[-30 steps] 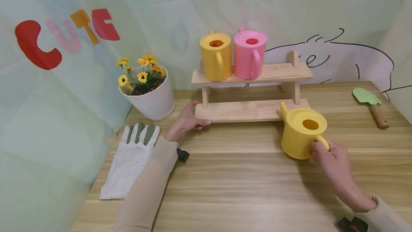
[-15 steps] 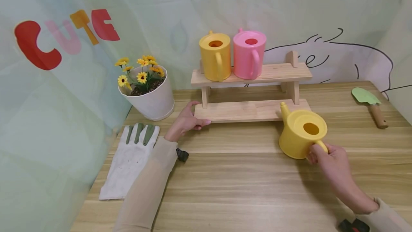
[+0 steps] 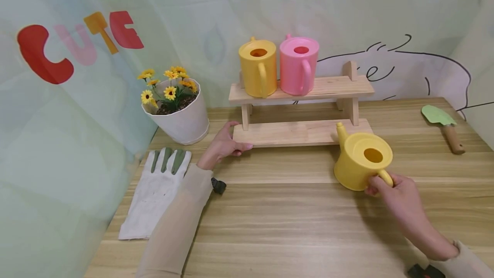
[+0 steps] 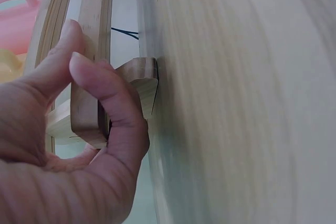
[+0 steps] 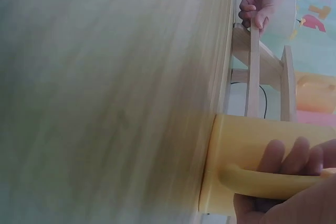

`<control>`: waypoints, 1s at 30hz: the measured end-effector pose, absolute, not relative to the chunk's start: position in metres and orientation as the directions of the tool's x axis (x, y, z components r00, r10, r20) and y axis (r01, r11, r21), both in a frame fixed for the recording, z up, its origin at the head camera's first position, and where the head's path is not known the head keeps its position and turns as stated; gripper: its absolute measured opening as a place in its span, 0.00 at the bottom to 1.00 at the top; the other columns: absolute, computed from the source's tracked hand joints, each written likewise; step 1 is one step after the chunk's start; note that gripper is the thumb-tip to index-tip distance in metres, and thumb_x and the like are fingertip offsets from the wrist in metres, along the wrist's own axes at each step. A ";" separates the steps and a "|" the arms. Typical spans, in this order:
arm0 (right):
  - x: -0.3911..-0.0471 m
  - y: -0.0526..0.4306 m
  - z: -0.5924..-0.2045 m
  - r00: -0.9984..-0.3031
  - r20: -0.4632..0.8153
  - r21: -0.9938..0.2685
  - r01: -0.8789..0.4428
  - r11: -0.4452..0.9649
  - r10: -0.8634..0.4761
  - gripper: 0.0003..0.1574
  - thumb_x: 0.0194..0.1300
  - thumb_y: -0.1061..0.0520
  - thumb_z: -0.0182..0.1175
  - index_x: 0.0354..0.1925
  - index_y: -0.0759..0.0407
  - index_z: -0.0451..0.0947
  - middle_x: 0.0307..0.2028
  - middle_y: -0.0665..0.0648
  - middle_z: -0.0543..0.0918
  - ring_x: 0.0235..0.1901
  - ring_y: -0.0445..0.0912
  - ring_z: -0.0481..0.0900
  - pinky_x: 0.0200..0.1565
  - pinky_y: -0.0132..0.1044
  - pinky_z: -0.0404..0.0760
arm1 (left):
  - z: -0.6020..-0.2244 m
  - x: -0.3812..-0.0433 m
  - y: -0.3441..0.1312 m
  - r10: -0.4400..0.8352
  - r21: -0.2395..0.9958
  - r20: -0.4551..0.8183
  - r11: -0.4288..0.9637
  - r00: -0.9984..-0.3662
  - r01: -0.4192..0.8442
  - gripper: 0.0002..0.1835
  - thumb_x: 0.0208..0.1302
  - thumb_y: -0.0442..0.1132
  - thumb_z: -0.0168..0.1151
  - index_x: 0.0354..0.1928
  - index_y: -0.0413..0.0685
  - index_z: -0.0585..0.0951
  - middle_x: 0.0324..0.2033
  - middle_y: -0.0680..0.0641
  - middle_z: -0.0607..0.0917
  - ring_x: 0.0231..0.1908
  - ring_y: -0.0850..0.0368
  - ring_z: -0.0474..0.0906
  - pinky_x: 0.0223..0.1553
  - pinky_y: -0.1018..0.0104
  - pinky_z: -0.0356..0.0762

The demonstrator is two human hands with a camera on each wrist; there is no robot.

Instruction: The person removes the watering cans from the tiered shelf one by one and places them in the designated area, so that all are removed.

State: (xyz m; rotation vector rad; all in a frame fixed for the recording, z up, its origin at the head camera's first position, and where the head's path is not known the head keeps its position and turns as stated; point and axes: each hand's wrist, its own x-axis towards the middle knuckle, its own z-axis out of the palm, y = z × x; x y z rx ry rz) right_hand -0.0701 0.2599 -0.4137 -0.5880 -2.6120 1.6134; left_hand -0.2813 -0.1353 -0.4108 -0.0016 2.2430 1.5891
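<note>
At the lower board's left end of a two-tier wooden shelf [image 3: 285, 134], my left hand [image 3: 227, 143] curls its fingers beneath and lays its thumb along the front edge. The left wrist view shows the same left hand [image 4: 100, 114] gripping the board's end. My right hand [image 3: 399, 194] holds the handle of a yellow watering can [image 3: 355, 166] in front of the shelf's right side. Its spout points back to the left. In the right wrist view the can [image 5: 247, 145] has its base at the table surface, fingers through the handle.
A yellow watering can [image 3: 252, 74] and a pink one [image 3: 295, 72] stand on the upper board. To the left are a white pot [image 3: 189, 117] of yellow flowers and a work glove [image 3: 154, 196]. A green trowel [image 3: 440, 117] lies at the right.
The yellow can in my right hand has shifted and turned very slightly, and the right wrist has moved a little to the right. My left hand stays on the shelf.
</note>
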 end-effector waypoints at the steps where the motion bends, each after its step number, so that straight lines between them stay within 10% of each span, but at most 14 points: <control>1: -0.069 0.260 -0.413 -0.928 -0.184 -0.856 0.313 0.411 0.324 0.17 0.79 0.53 0.60 0.35 0.58 0.89 0.22 0.35 0.84 0.31 0.29 0.78 0.36 0.26 0.75 | -0.411 -0.281 -0.135 0.221 0.907 -0.313 0.357 -0.924 -0.222 0.55 0.64 0.28 0.79 0.85 0.51 0.54 0.43 0.39 0.83 0.22 0.62 0.77 0.23 0.75 0.77; 10: -0.063 0.261 -0.406 -0.924 -0.163 -0.819 0.322 0.475 0.346 0.17 0.76 0.46 0.70 0.41 0.58 0.84 0.25 0.37 0.78 0.31 0.36 0.70 0.32 0.34 0.71 | -0.412 -0.282 -0.136 0.220 0.906 -0.312 0.361 -0.924 -0.220 0.55 0.64 0.29 0.79 0.85 0.50 0.54 0.43 0.39 0.82 0.22 0.63 0.77 0.23 0.76 0.78; 21: -0.059 0.266 -0.400 -0.932 -0.124 -0.824 0.288 0.488 0.342 0.36 0.77 0.47 0.69 0.65 0.70 0.70 0.46 0.44 0.82 0.38 0.21 0.73 0.38 0.19 0.77 | -0.413 -0.282 -0.136 0.216 0.906 -0.312 0.360 -0.925 -0.221 0.56 0.64 0.29 0.80 0.85 0.52 0.54 0.44 0.38 0.83 0.22 0.62 0.77 0.23 0.75 0.78; 30: -0.056 0.277 -0.388 -0.934 0.018 -0.840 0.179 0.511 0.357 0.32 0.75 0.48 0.72 0.63 0.63 0.68 0.41 0.28 0.75 0.40 0.22 0.74 0.41 0.13 0.75 | -0.413 -0.283 -0.136 0.213 0.903 -0.316 0.367 -0.924 -0.224 0.56 0.64 0.29 0.80 0.85 0.52 0.54 0.45 0.38 0.82 0.23 0.63 0.77 0.24 0.76 0.78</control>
